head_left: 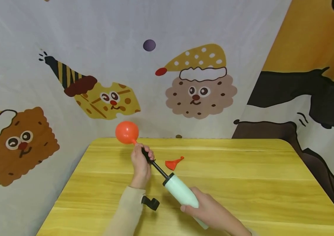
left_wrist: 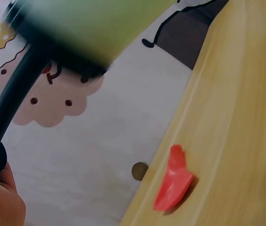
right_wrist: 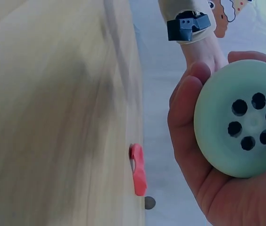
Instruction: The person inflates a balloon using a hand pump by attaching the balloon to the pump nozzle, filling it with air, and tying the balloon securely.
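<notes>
A pale green hand pump (head_left: 181, 191) slants across the head view, its black rod (head_left: 159, 169) drawn partly out of the body. My left hand (head_left: 141, 160) grips the black handle end, right by the neck of a partly inflated red balloon (head_left: 127, 132). The fingers of my right hand (head_left: 209, 208) wrap round the pump's green body. In the right wrist view the pump's round end (right_wrist: 253, 162) shows a ring of several holes. A second red balloon (head_left: 173, 163), flat and limp, lies on the table beyond the pump.
The yellow wood-grain table (head_left: 258, 183) has rounded far corners. Right behind it hangs a white cloth (head_left: 120, 39) printed with cartoon biscuits. A black camera mount (head_left: 151, 202) juts from the left wrist, close to the pump.
</notes>
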Motion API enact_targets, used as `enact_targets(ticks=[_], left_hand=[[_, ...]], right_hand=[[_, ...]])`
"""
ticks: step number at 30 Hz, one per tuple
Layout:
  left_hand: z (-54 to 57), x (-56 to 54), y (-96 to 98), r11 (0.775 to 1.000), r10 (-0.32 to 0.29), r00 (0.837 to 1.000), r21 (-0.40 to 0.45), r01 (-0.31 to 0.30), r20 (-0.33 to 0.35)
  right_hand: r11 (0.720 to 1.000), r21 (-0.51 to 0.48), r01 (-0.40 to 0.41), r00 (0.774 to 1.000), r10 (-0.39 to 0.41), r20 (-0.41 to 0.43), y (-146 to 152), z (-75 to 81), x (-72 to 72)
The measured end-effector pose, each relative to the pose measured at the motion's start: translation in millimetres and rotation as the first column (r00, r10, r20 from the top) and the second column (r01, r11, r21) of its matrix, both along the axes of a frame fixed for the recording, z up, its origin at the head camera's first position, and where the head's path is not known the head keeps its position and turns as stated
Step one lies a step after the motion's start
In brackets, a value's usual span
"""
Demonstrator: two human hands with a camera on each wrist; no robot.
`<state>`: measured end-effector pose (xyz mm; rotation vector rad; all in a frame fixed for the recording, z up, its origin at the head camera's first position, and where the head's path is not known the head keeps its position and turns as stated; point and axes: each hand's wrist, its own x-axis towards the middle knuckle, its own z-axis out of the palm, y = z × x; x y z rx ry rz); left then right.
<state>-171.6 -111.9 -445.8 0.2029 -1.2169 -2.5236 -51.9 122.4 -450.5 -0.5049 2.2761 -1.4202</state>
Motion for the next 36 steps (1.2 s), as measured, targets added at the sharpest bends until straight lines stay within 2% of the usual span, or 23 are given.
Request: enact_targets(ticks=[2, 7, 12, 19, 21, 24, 28, 32, 36], left_hand=[[0.3, -2.2, -3.0, 1.0, 0.005, 1.0, -0.002, -0.005, 0.007], [-2.6, -3.7, 2.5, 0.999, -0.029, 0.999, -0.015, 0.03, 0.035], [-4.3, 0.7, 12.7, 1.0, -0.017, 1.0, -0.018, 0.018, 0.015], [-8.6, 16.2, 35.6, 0.989, -0.13, 0.991, -0.061, 0.132, 0.037], [-10.0, 19.4, 39.7, 0.987, -0.141, 0.989, -0.068, 0.144, 0.044], [-10.9, 21.7, 41.2, 0.989, -0.13, 0.991, -0.065, 0.132, 0.039], [-7.6, 20.9, 37.0, 0.995, -0.084, 0.996, -0.058, 0.085, 0.022], [-2.3, 13.1, 26.7, 0.998, -0.043, 0.999, -0.036, 0.042, -0.004], [1.4, 0.8, 10.0, 1.0, 0.002, 1.0, 0.013, -0.002, -0.001]], right_hand=[[1.0, 0.011, -0.007, 1.0, 0.007, 0.008, 4, -0.7, 1.8], [0.999, 0.035, -0.01, 1.0, 0.01, -0.006, 6, -5.3, 2.1], [0.999, 0.043, -0.006, 0.999, 0.009, -0.049, 5, -7.7, -2.2], [1.0, 0.021, 0.018, 0.999, -0.017, -0.042, -5, -3.3, -13.3], [1.0, 0.015, 0.02, 0.999, -0.02, -0.049, -7, -2.9, -16.1], [1.0, 0.001, 0.022, 0.998, -0.022, -0.064, -10, -3.1, -17.4], [0.999, -0.023, 0.034, 0.999, -0.035, -0.03, -13, -1.2, -14.4], [0.999, 0.008, 0.044, 0.999, -0.044, -0.031, -9, 5.9, -9.6], [0.999, 0.042, 0.023, 0.999, -0.021, -0.042, 2, 8.6, -2.6]])
